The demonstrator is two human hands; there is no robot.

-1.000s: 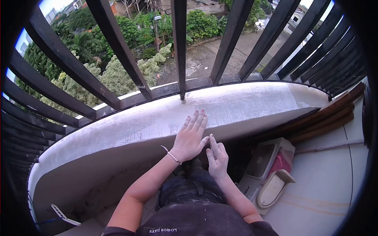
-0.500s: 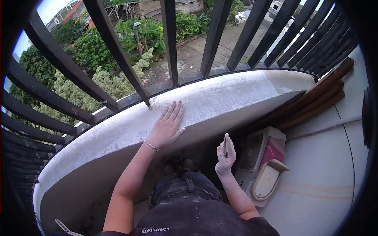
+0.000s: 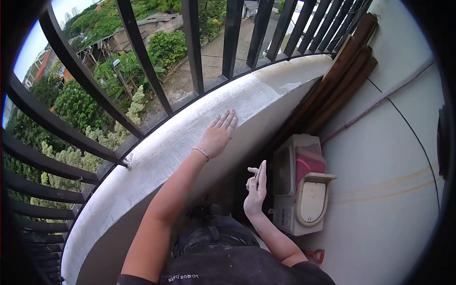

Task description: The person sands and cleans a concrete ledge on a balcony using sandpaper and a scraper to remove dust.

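Note:
My left hand (image 3: 217,135) lies flat on the white curved ledge (image 3: 161,137), palm down, fingers extended and side by side, with a braided bracelet at the wrist. White patches and streaks mark the ledge's surface. Off to the right and lower, my right hand (image 3: 256,192) is raised away from the ledge, dusted with white powder. Its fingers and thumb close around a thin, dark, flat object (image 3: 258,175), seen edge-on and too narrow to make out.
Black railing bars (image 3: 192,47) rise behind the ledge. At the right stand a crate (image 3: 283,171) with a pink item and a cream oval-based piece (image 3: 312,202), brown boards (image 3: 349,71) against the wall, and a red handle (image 3: 319,255) lower down.
The view has turned to the right. My left hand has slid rightward along the ledge and stays flat on it. My right hand still holds the thin object, now with a finger sticking out sideways.

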